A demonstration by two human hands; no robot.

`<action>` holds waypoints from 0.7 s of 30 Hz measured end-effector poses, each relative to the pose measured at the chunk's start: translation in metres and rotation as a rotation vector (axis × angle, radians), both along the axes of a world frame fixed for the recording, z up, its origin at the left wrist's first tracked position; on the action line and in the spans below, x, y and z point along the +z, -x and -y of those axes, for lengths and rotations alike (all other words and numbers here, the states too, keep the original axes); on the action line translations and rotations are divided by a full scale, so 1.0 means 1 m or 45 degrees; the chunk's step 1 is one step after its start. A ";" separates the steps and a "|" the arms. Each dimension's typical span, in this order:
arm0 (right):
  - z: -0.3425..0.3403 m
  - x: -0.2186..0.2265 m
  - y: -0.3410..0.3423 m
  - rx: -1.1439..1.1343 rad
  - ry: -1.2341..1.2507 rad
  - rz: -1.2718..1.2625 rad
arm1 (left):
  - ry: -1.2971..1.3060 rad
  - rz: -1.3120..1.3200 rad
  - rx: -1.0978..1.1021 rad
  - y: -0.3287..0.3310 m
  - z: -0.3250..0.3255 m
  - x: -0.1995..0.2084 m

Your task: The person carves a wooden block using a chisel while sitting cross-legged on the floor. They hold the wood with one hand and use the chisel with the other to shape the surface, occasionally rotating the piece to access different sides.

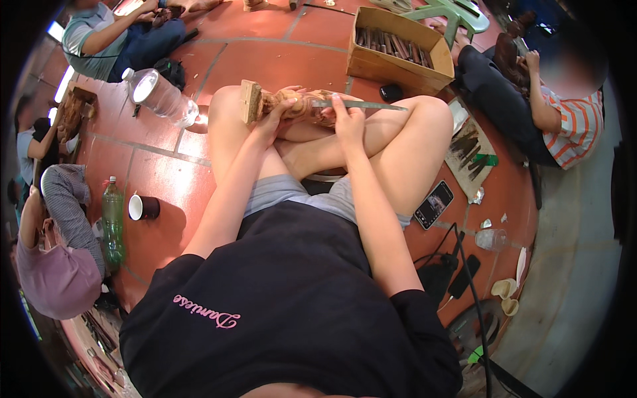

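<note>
A carved wooden figure [269, 104] with a square base block lies across my lap, its base toward the left. My left hand [275, 114] is wrapped round the figure near its middle. In my right hand [348, 118] is a long, thin metal file [381, 105], which points to the right and lies over the figure's right part. My fingers hide part of the carving and the file's left end. Both hands are between my bent knees, above my crossed legs.
A cardboard box [398, 69] of carving tools stands ahead right, near a green plastic stool [454, 20]. To the right lie a cloth with tools [470, 154] and a phone [434, 204]. Leftward are a large clear bottle [159, 96], a green bottle [113, 222] and a cup [144, 207]. Several people sit around.
</note>
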State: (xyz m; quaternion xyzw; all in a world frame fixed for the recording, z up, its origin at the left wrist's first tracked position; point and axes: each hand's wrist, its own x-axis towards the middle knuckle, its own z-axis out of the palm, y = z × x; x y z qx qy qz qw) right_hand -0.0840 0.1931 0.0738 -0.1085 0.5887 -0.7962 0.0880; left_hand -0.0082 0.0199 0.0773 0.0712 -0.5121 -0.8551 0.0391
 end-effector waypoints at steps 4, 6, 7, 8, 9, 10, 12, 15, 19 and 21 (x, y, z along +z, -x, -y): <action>-0.003 -0.006 0.006 -0.124 -0.023 -0.117 | -0.005 0.030 0.013 0.002 -0.005 0.007; 0.001 -0.001 0.003 -0.053 0.087 -0.101 | 0.014 0.027 0.008 0.001 -0.002 0.001; 0.002 0.001 0.000 0.022 0.091 -0.114 | 0.023 0.025 0.005 0.000 0.000 -0.003; 0.002 0.002 -0.001 0.093 0.093 -0.128 | 0.030 0.031 0.011 0.000 0.001 -0.003; 0.002 0.004 -0.001 0.164 0.095 -0.141 | 0.038 0.038 0.017 0.000 0.001 -0.003; 0.002 0.003 0.001 0.148 0.081 -0.125 | 0.045 0.044 0.024 0.001 0.001 -0.003; -0.004 -0.006 0.007 -0.004 -0.061 -0.131 | 0.011 0.042 0.017 0.003 0.002 -0.004; -0.003 -0.004 0.006 -0.028 -0.034 -0.145 | -0.007 0.041 0.020 0.004 0.003 -0.006; 0.001 0.008 0.000 0.164 0.067 -0.120 | -0.047 0.033 0.077 0.002 0.001 -0.006; 0.001 0.004 -0.001 0.146 0.076 -0.112 | -0.060 0.035 0.072 0.003 0.001 -0.006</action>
